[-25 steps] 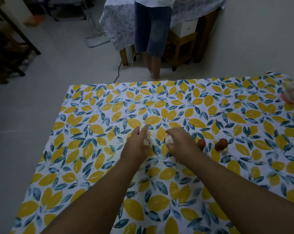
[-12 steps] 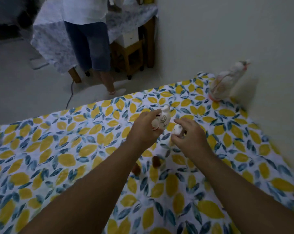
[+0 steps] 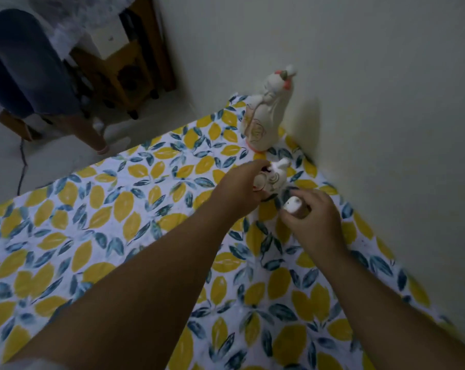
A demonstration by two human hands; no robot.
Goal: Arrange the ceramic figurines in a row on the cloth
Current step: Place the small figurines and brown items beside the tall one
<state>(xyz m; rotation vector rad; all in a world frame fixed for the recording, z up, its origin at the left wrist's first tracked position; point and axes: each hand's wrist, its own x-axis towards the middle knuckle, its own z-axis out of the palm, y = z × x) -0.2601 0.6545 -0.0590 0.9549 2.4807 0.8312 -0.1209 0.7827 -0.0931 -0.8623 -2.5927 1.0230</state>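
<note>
we see the leaf-print cloth point(image 3: 124, 209) by the wall, a tall white figurine point(image 3: 263, 116) upright at its far corner. our left hand point(image 3: 239, 190) grips a cat figurine point(image 3: 272, 177) near it; our right hand point(image 3: 314, 220) closes on a small white figurine point(image 3: 292, 205) just beside.

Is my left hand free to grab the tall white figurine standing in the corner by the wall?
Probably not yet: the left hand already holds a small figurine. The path to the tall figurine looks open, though.
</note>
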